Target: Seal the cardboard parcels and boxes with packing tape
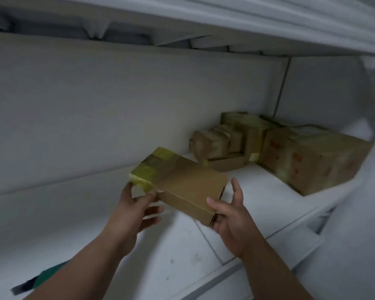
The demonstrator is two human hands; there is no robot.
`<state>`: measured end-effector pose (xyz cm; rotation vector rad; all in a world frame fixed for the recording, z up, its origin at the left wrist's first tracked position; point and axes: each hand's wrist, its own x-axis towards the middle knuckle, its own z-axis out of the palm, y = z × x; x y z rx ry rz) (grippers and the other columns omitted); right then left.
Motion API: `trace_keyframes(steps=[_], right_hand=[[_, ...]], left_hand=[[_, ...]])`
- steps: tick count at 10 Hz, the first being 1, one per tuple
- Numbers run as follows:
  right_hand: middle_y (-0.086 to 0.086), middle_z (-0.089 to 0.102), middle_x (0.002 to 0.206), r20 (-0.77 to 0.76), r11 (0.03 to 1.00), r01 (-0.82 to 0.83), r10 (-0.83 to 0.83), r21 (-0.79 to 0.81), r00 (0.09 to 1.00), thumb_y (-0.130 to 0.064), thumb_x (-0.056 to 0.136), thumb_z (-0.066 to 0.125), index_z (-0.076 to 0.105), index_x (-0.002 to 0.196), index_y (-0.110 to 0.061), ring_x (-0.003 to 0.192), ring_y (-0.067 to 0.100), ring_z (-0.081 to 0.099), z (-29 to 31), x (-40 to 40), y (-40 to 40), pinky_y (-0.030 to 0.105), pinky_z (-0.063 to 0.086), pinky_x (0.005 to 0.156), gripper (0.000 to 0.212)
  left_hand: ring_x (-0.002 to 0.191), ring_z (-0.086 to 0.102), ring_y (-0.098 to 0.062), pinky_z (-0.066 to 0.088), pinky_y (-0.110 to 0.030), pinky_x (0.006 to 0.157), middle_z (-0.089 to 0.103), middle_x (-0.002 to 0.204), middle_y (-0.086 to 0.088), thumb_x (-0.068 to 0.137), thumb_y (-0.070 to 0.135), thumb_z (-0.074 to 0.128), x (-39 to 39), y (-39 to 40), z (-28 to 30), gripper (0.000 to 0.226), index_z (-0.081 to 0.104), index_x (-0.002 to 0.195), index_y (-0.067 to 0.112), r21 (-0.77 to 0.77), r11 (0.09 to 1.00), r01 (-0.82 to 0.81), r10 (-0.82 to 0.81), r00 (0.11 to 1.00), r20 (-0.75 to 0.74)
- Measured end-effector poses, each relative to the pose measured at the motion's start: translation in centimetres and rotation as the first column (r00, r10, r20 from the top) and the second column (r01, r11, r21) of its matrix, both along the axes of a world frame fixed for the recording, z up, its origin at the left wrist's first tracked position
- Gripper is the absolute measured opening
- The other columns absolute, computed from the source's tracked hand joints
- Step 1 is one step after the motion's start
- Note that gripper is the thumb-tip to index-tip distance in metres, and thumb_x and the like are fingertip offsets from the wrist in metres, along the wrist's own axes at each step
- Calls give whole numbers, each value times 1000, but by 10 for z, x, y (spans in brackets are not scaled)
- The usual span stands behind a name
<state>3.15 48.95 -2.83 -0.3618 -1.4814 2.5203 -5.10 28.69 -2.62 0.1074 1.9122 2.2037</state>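
White shelving fills the view, with a pale back wall and another shelf overhead. Above the white shelf board, near its front edge, a long brown cardboard box is held tilted between both hands; its far left end is wrapped in yellowish translucent packing tape, while its near right end shows a bare tucked flap. The left hand grips the taped end, thumb and fingers curled around that corner. The right hand cradles the untaped end, thumb on the top face, forefinger raised beside the end, other fingers curled underneath. Toward the shelf's back right corner stands a cluster of taped brown cardboard parcels, well apart from the held box. A dark green object lies blurred at the lower left.
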Motion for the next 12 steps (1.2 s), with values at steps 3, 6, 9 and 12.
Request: trace_keyframes(steps=[3,6,9,12], right_hand=[[-6,68,122,-123,992,65,-51,112,991,-6,68,81,8,147,-58,111,17,67,16,-18,125,47,53,95,120],[-7,48,143,-206,962,265,-273,-68,940,-16,72,87,19,140,-57,124,19,55,37,-124,172,52,50,99,105],[11,70,98,175,943,25,-88,333,981,-32,90,59,49,135,-20,84,24,68,29,-227,227,31,58,63,47],[5,59,80,111,810,20,-104,586,988,-7,88,53,61,108,-25,68,15,51,22,-211,235,28,40,60,28]], left_hand=[[109,67,-23,56,-42,90,61,126,-11,95,18,63,-4,170,27,41,42,130,14,245,969,-36,25,999,47],[105,61,0,52,-30,91,57,131,13,88,32,70,-55,231,62,54,50,139,31,-125,979,164,-181,973,-143],[98,55,-2,46,-17,83,60,120,11,99,21,55,-135,274,81,32,50,127,37,-441,849,289,-389,908,-153],[117,54,-15,43,-29,94,58,130,5,97,25,59,-137,267,68,35,55,129,38,-386,907,167,-245,956,-161]])
